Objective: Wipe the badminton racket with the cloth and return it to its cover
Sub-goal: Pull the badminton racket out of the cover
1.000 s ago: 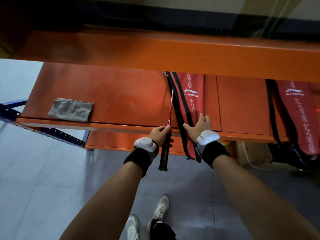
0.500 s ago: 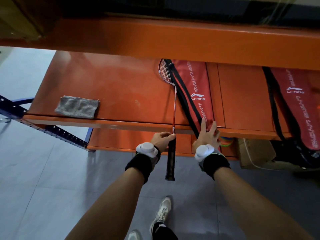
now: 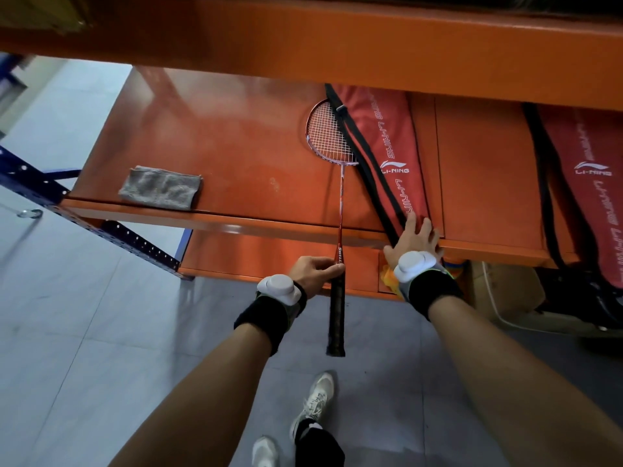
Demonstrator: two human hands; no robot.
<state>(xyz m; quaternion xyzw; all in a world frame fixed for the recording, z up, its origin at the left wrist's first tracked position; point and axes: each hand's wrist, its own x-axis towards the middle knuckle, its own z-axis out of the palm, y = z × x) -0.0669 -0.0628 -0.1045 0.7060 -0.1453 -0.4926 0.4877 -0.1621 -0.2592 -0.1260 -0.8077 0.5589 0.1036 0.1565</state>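
Note:
A red and white badminton racket (image 3: 340, 210) lies along the orange shelf (image 3: 236, 136), its black grip hanging past the front edge. My left hand (image 3: 315, 273) pinches the top of that grip. The strung head is about half out of a red Li-Ning cover (image 3: 381, 136), whose black strap crosses it. My right hand (image 3: 413, 241) presses flat on the cover's near end at the shelf edge. A folded grey cloth (image 3: 161, 187) rests on the shelf's front left, well apart from both hands.
An orange beam (image 3: 303, 38) of the upper shelf overhangs the back of the shelf. A second red Li-Ning cover (image 3: 593, 197) lies at the right. A blue perforated rack post (image 3: 101, 227) runs at left. A cardboard box (image 3: 505, 291) sits below; my feet stand on grey floor tiles.
My left hand has drawn the racket toward me, so more of the strung head shows outside the cover. My right hand stays pressed on the cover's end.

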